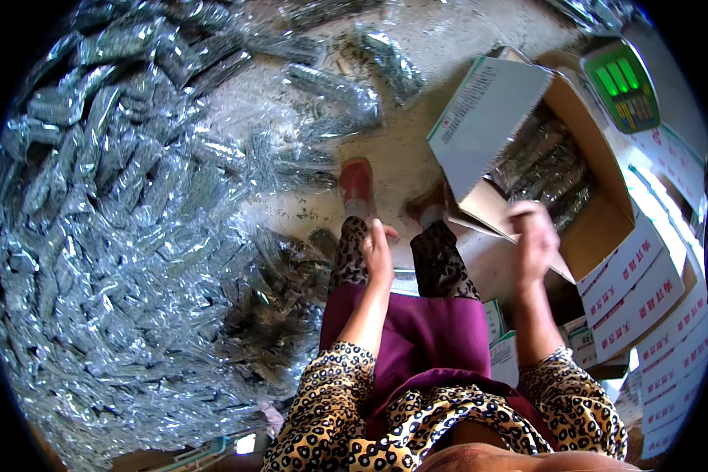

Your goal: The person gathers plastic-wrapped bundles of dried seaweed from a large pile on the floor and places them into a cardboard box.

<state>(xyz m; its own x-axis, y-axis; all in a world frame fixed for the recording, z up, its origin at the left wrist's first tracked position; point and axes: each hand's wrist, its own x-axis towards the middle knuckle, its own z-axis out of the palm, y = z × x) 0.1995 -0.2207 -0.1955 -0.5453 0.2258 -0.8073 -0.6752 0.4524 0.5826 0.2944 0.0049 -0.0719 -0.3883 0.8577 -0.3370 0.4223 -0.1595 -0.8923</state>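
Observation:
My left hand (pixel 380 253) is in front of my left shin with nothing in it, thumb and fingers apart. Blurred by motion, my right hand (pixel 536 239) is over the near lower edge of an open cardboard box (pixel 605 233). Its fingers look curled, and whether it grips anything does not show. Inside the box lie several dark packets in clear plastic wrap (pixel 543 159). A white printed flap (pixel 489 115) of the box stands folded outward on the left.
A large heap of plastic-wrapped packets (pixel 124 248) covers the floor to my left. A few loose packets (pixel 392 65) lie ahead of my feet. A scale with a lit green display (pixel 619 82) stands beyond the box. Printed cartons (pixel 675 354) are stacked at right.

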